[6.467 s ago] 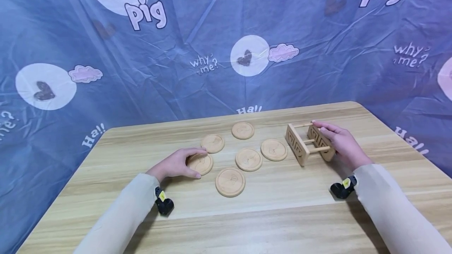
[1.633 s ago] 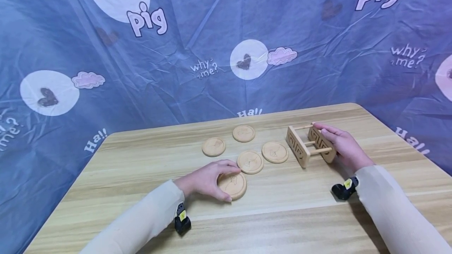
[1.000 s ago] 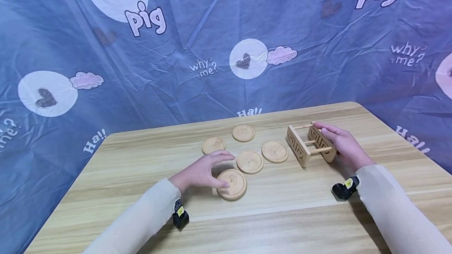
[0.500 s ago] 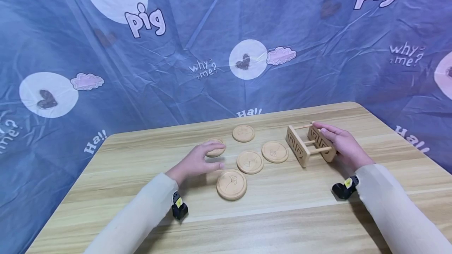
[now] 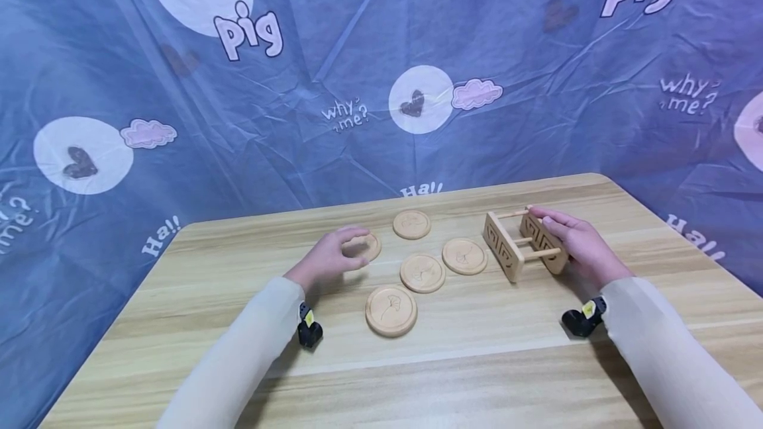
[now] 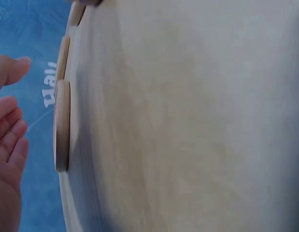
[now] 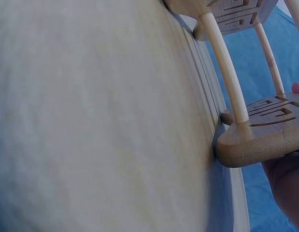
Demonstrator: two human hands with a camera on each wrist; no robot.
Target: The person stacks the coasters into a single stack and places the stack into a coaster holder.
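Observation:
Several round wooden coasters with leaf engravings lie on the table. My left hand is over the back-left coaster, thumb and fingers spread apart and partly covering it. In the left wrist view, that hand shows a gap between its fingers and the nearest coaster. My right hand grips the right side panel of a wooden coaster rack, which stands on the table with dowels joining its two cut-out panels. The right wrist view shows the rack close up, the hand mostly hidden behind its panel.
Other coasters lie between the hands: one at the back, one near the rack, one in the middle and one in front. Behind the wooden table hangs a blue printed cloth.
The coaster formerly under my left hand has left its spot at the left. That hand moved to the front coaster, released it, then drew back to the back-left one. My right hand stayed still.

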